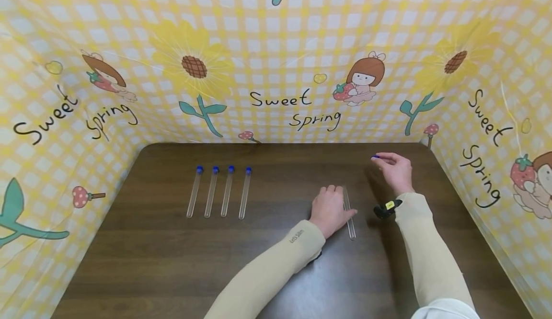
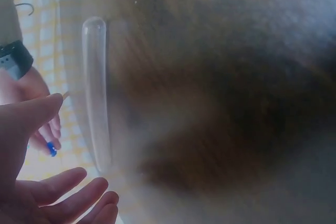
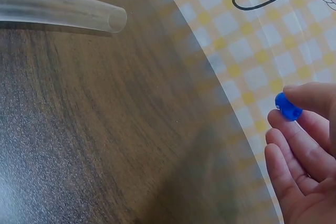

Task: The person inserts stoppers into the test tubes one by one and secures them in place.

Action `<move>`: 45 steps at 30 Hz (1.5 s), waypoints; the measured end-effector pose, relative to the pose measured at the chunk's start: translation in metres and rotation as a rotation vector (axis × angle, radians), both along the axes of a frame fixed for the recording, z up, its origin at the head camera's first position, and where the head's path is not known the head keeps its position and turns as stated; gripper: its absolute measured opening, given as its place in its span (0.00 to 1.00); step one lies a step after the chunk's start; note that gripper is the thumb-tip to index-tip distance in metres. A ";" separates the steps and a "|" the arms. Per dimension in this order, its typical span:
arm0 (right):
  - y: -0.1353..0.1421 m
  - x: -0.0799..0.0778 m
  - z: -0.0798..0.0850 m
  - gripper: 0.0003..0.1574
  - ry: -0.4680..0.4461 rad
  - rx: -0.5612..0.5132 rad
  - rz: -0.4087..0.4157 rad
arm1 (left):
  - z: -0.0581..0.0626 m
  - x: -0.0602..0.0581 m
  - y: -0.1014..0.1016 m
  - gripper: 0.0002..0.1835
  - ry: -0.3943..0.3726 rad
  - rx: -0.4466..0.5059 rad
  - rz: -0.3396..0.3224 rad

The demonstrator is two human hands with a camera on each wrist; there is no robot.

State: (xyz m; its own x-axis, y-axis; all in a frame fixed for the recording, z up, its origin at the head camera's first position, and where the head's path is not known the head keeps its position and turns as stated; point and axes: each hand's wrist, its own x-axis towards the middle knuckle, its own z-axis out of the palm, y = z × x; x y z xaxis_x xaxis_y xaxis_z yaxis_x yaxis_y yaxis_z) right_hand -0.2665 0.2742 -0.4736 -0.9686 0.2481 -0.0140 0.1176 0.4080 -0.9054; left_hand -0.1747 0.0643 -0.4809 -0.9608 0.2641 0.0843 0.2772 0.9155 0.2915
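Observation:
A clear test tube point(image 1: 350, 228) without a cap lies on the table, its rounded end toward the person. My left hand point(image 1: 329, 211) hovers right at it with fingers and thumb spread; the thumb overlaps the tube in the head view. In the left wrist view the tube point(image 2: 96, 93) lies beyond the parted thumb and fingers, not gripped. Farther right, my right hand point(image 1: 396, 171) is raised and pinches a small blue cap point(image 3: 288, 107) between thumb and fingertip. The tube's open mouth point(image 3: 118, 19) shows in the right wrist view, apart from the cap.
Several test tubes point(image 1: 210, 194) with blue caps lie side by side on the left of the dark wooden table point(image 1: 142, 261). A yellow checked cloth point(image 1: 276, 60) with printed flowers and lettering walls in the table's back and sides.

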 end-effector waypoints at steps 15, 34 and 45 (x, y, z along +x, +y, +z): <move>0.000 -0.001 -0.001 0.29 -0.020 -0.015 0.013 | -0.013 0.000 0.006 0.39 -0.004 -0.034 0.048; 0.001 0.000 -0.002 0.29 -0.027 -0.033 -0.007 | -0.016 0.006 0.007 0.17 -0.055 0.018 0.083; 0.001 0.002 0.000 0.30 -0.025 -0.042 0.014 | -0.013 0.008 0.005 0.14 -0.048 0.025 0.035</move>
